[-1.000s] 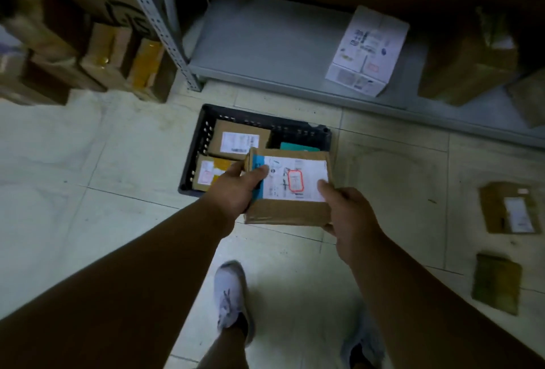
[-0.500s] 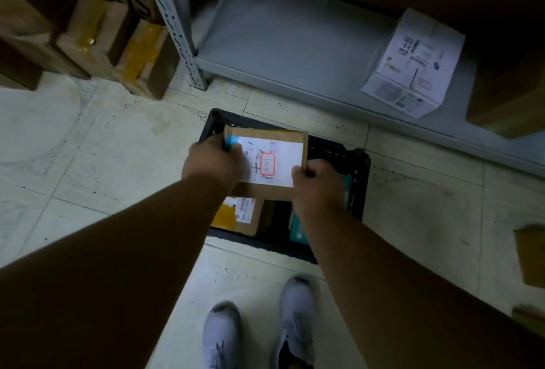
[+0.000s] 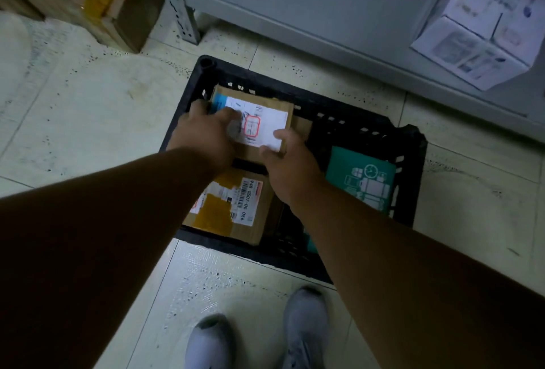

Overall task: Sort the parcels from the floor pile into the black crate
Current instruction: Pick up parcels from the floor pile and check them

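Observation:
A black crate (image 3: 365, 130) stands on the tiled floor in front of a shelf. Both hands hold a brown cardboard parcel (image 3: 267, 116) with a white label and a blue strip, low inside the crate's far left part. My left hand (image 3: 203, 135) grips its left edge, thumb across the label. My right hand (image 3: 284, 159) grips its near right corner. Below it in the crate lies a brown parcel with yellow tape and a barcode label (image 3: 236, 206). A teal mailer bag (image 3: 359, 180) lies in the crate's right side.
A grey metal shelf (image 3: 309, 6) runs along the back, with a white printed box (image 3: 486, 21) on it at the right. A perforated shelf post (image 3: 174, 0) stands at the crate's far left. Cardboard boxes (image 3: 112, 0) sit at upper left. My shoes (image 3: 303, 327) are just behind the crate.
I have stepped up to the crate and both hands have carried the labelled parcel forward and down into its far left part.

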`<action>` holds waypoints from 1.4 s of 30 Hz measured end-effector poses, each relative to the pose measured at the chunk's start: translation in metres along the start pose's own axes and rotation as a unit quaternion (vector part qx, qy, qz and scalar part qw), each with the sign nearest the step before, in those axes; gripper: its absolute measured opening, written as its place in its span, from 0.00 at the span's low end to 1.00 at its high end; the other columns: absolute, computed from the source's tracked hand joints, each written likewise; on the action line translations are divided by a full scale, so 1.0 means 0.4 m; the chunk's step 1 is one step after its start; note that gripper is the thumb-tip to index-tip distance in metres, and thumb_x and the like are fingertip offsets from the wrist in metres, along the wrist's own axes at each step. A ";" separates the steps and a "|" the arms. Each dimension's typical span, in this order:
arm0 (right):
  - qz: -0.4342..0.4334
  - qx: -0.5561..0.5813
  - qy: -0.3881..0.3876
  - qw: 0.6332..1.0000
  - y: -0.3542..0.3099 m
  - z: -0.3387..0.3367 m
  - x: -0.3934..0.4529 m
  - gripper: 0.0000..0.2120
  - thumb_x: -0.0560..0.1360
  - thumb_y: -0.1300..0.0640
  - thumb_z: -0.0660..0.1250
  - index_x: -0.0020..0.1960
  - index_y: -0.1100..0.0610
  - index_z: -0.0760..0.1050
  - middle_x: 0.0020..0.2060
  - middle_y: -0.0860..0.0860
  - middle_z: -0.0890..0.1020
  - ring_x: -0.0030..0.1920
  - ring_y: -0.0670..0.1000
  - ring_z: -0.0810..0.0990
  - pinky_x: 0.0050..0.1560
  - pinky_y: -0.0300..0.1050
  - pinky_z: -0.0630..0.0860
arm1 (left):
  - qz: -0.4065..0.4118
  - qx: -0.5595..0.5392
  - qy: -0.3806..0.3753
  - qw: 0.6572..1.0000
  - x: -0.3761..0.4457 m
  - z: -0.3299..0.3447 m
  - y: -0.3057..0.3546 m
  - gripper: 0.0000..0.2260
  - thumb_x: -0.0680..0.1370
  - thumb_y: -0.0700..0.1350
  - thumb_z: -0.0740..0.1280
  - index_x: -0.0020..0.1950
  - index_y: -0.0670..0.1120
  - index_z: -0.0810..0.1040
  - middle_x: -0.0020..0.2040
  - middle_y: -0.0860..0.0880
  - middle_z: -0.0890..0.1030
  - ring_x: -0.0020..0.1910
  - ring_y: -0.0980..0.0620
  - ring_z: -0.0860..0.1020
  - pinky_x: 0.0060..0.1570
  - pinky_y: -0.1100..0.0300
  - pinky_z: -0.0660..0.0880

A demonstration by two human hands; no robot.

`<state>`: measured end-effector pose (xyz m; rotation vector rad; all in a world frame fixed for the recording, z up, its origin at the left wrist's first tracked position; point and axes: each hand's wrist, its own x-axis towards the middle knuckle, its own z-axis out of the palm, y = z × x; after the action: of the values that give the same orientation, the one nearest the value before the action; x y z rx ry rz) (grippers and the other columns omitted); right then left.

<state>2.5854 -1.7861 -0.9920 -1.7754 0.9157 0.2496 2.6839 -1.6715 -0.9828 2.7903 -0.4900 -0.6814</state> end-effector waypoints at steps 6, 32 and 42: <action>-0.013 -0.047 -0.054 0.997 -0.008 0.014 -0.027 0.21 0.81 0.48 0.61 0.72 0.51 0.67 0.66 0.53 0.75 0.41 0.39 0.71 0.33 0.29 0.66 | -0.017 0.127 0.004 0.992 -0.042 -0.027 -0.007 0.25 0.76 0.53 0.66 0.72 0.56 0.65 0.74 0.43 0.61 0.67 0.39 0.66 0.63 0.44 0.70; 0.013 -0.196 0.278 0.940 -0.183 -0.415 -0.706 0.30 0.72 0.49 0.72 0.70 0.53 0.64 0.66 0.55 0.69 0.65 0.56 0.70 0.60 0.55 0.74 | 0.236 0.046 0.013 0.970 -0.635 -0.330 0.357 0.22 0.76 0.49 0.63 0.69 0.47 0.65 0.65 0.44 0.72 0.62 0.44 0.71 0.61 0.47 0.72; 0.055 -0.141 0.362 0.920 0.105 -0.569 -0.977 0.31 0.72 0.49 0.73 0.70 0.53 0.66 0.69 0.54 0.69 0.67 0.57 0.70 0.63 0.58 0.73 | 0.342 0.073 0.019 0.937 -0.910 -0.166 0.576 0.22 0.76 0.49 0.64 0.69 0.48 0.66 0.65 0.45 0.72 0.63 0.45 0.71 0.62 0.46 0.71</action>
<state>2.2318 -1.8115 -0.7081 -2.1256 1.5683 -0.2458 2.3503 -1.7387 -0.7106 2.4748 -1.4501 -0.4357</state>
